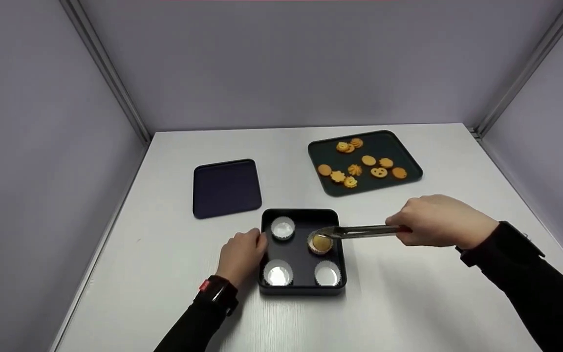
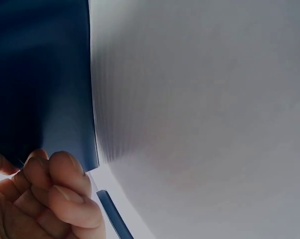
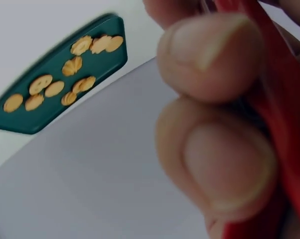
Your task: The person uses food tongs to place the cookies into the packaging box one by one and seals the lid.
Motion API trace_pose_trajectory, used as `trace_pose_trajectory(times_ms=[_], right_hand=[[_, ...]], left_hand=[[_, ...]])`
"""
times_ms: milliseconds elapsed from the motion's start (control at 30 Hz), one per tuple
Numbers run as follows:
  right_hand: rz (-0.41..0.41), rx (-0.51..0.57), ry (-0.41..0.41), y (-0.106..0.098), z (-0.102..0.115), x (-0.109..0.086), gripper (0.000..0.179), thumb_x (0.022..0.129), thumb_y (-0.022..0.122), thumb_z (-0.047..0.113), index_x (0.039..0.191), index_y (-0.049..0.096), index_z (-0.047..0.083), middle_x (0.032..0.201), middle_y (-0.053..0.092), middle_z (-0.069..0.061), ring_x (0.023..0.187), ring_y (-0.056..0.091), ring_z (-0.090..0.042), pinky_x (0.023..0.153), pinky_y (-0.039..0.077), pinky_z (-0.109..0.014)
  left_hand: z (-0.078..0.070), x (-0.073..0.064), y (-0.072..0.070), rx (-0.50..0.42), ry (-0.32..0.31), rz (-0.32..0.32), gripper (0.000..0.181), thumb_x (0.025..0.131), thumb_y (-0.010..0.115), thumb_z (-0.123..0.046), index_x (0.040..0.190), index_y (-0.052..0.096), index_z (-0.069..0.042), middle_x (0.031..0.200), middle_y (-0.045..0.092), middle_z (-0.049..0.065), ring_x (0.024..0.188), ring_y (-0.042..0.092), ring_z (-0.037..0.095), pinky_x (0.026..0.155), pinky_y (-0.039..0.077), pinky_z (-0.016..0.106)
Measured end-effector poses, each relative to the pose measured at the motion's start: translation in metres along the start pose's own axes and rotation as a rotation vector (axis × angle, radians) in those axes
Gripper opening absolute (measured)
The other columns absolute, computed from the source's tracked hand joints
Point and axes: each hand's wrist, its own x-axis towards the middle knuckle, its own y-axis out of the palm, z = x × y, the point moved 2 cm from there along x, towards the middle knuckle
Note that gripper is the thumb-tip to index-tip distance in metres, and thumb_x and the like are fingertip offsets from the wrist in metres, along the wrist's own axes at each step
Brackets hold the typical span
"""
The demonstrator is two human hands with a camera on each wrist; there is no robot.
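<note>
My right hand point(image 1: 438, 222) grips metal tongs point(image 1: 367, 231) by their red handles point(image 3: 282, 109). The tongs' tips reach over the right wall of a dark square baking tin point(image 1: 293, 289) and touch or nearly touch a round golden cookie point(image 1: 322, 243). That cookie sits in a white paper cup point(image 1: 311, 248) at the tin's right side. Three other paper cups stand in the tin: one at the back left point(image 1: 282, 228), one at the front left and one at the front right. With curled fingers, my left hand point(image 1: 242, 256) holds the tin's left wall; the left wrist view shows the fingertips at its edge.
Behind and to the right lies a dark green tray point(image 1: 330, 188) with several cookies point(image 1: 368, 160) of various shapes. A flat dark tray point(image 1: 227, 189) lies at the back left. All stand on a white table point(image 1: 174, 234), enclosed by grey panels point(image 1: 281, 63).
</note>
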Motion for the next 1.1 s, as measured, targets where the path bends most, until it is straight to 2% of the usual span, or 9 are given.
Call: trace_pose_trajectory(times_ms=[100, 267, 467, 600, 833, 967, 1100], right_hand=[[-0.006, -0.024, 0.011, 0.000, 0.000, -0.002, 0.027, 0.083, 0.068, 0.009, 0.069, 0.050, 0.023, 0.059, 0.036, 0.016, 0.050, 0.032, -0.002, 0.048, 0.028, -0.025], [-0.024, 0.002, 0.012, -0.002, -0.002, -0.005, 0.027, 0.085, 0.067, 0.008, 0.071, 0.050, 0.024, 0.061, 0.036, 0.017, 0.051, 0.032, 0.000, 0.049, 0.028, -0.024], [-0.110, 0.017, -0.006, -0.007, -0.008, -0.012, 0.030, 0.084, 0.067, 0.007, 0.073, 0.046, 0.025, 0.063, 0.032, 0.019, 0.054, 0.029, 0.002, 0.050, 0.026, -0.022], [-0.181, 0.025, 0.012, -0.006, -0.018, -0.017, 0.028, 0.084, 0.067, 0.007, 0.076, 0.047, 0.025, 0.063, 0.030, 0.020, 0.053, 0.028, 0.004, 0.050, 0.026, -0.022], [-0.257, 0.080, 0.133, 0.003, -0.043, -0.025, 0.026, 0.087, 0.070, 0.011, 0.081, 0.050, 0.026, 0.063, 0.036, 0.020, 0.053, 0.034, 0.003, 0.050, 0.029, -0.023], [-0.282, 0.112, 0.212, 0.009, -0.058, -0.025, 0.019, 0.092, 0.069, 0.014, 0.086, 0.054, 0.022, 0.064, 0.040, 0.015, 0.056, 0.038, -0.003, 0.052, 0.032, -0.026], [-0.293, 0.123, 0.290, 0.016, -0.071, -0.023, 0.020, 0.094, 0.068, 0.018, 0.085, 0.050, 0.018, 0.063, 0.039, 0.010, 0.058, 0.038, -0.008, 0.054, 0.031, -0.029]], left_hand=[[-0.001, 0.000, -0.001, 0.000, 0.000, 0.002, 0.036, 0.102, 0.057, -0.027, 0.069, 0.047, -0.016, 0.058, 0.047, 0.002, 0.050, 0.046, 0.021, 0.047, 0.038, 0.042], [0.000, 0.001, -0.001, 0.003, -0.001, 0.006, 0.036, 0.102, 0.057, -0.027, 0.069, 0.047, -0.016, 0.058, 0.046, 0.001, 0.050, 0.046, 0.021, 0.048, 0.038, 0.042], [0.001, 0.002, 0.001, 0.022, -0.004, -0.006, 0.037, 0.102, 0.056, -0.028, 0.068, 0.047, -0.016, 0.058, 0.051, 0.004, 0.050, 0.053, 0.025, 0.047, 0.041, 0.045], [0.000, 0.002, 0.001, 0.029, -0.003, -0.008, 0.037, 0.102, 0.056, -0.028, 0.068, 0.047, -0.016, 0.058, 0.053, 0.006, 0.050, 0.054, 0.027, 0.047, 0.041, 0.046], [0.000, 0.001, 0.002, 0.040, 0.004, -0.025, 0.037, 0.101, 0.057, -0.028, 0.067, 0.048, -0.016, 0.060, 0.056, 0.008, 0.052, 0.059, 0.031, 0.047, 0.043, 0.048], [0.000, 0.000, 0.002, 0.043, 0.008, -0.035, 0.036, 0.100, 0.057, -0.027, 0.067, 0.049, -0.016, 0.060, 0.057, 0.009, 0.051, 0.059, 0.032, 0.047, 0.043, 0.048], [-0.001, 0.001, 0.002, 0.043, 0.003, -0.031, 0.036, 0.101, 0.057, -0.027, 0.068, 0.048, -0.015, 0.059, 0.056, 0.009, 0.051, 0.058, 0.032, 0.047, 0.042, 0.048]])
